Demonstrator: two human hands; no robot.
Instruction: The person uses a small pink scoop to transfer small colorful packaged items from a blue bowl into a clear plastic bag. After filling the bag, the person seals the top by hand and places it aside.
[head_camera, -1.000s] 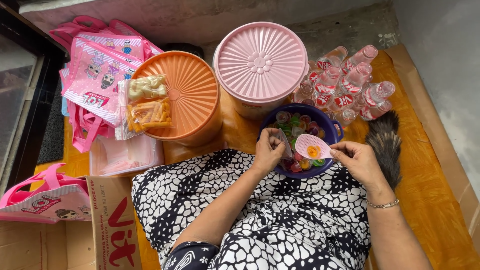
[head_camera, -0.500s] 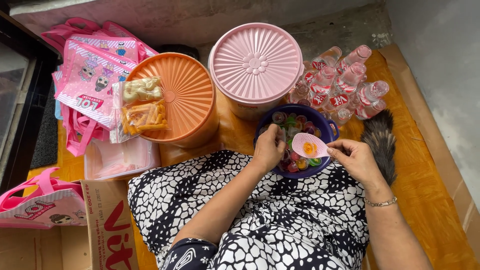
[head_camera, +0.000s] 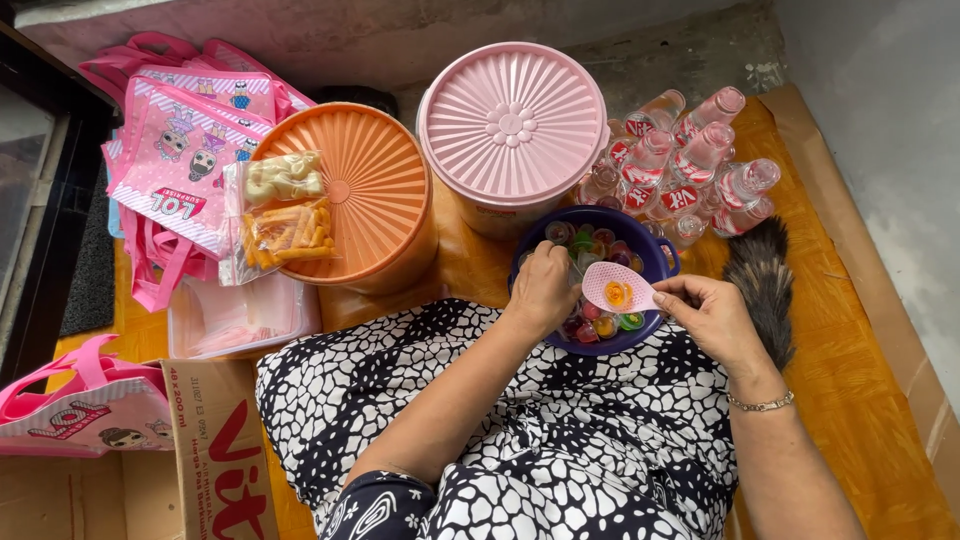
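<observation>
A dark blue bowl (head_camera: 658, 252) full of several small coloured jelly cups (head_camera: 598, 238) rests on my lap. My right hand (head_camera: 715, 316) pinches the handle of a pink perforated scoop (head_camera: 612, 287), which carries an orange jelly cup over the bowl. My left hand (head_camera: 545, 290) reaches into the bowl's left side with fingers curled among the cups; a bit of clear plastic shows at its fingertips, and what it grips is hidden.
Behind the bowl stand a pink lidded tub (head_camera: 512, 125) and an orange lidded tub (head_camera: 365, 185) with snack packets (head_camera: 282, 218) on top. Small water bottles (head_camera: 690, 160) lie at right, beside a dark feather duster (head_camera: 760, 285). Pink gift bags (head_camera: 190, 150) and a cardboard box (head_camera: 225, 450) sit at left.
My left hand has pushed deeper into the bowl, and the clear bag it showed earlier is now mostly hidden. The scoop with the orange cup has barely moved.
</observation>
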